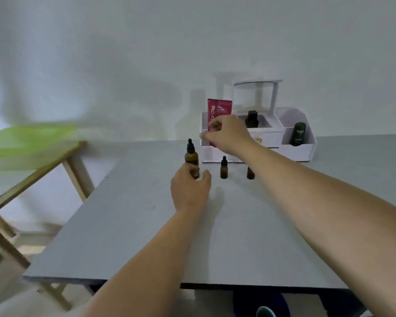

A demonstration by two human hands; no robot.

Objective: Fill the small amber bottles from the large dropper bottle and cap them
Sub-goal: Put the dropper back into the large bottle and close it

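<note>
The large dropper bottle (pixel 191 157) stands upright on the grey counter (pixel 128 225), its black dropper cap on. The left hand (pixel 189 189) is curled around its lower part, fingers and thumb half open on either side; whether they press the glass or only bracket it cannot be told. The right hand (pixel 224 135) is raised above and behind the bottles, fingertips pinched together as if on something very small, but what they hold, if anything, is too blurred to make out.

Two small amber bottles stand just to the right: one (pixel 223 168) with its dropper cap on, the other (pixel 250 172) partly hidden behind the right forearm, so its top cannot be seen.

The main risk is that forearm. It crosses right over the hidden small bottle, and a drop of the arm would likely tip it, and perhaps its neighbour too. The large bottle is tall and narrow, so a one-sided push from the left hand could topple it. If the right hand comes down for the dropper cap while the left grip is loose, the bottle may turn or slide on the counter. The white organizer (pixel 302 149) close behind leaves little room to move.
</note>
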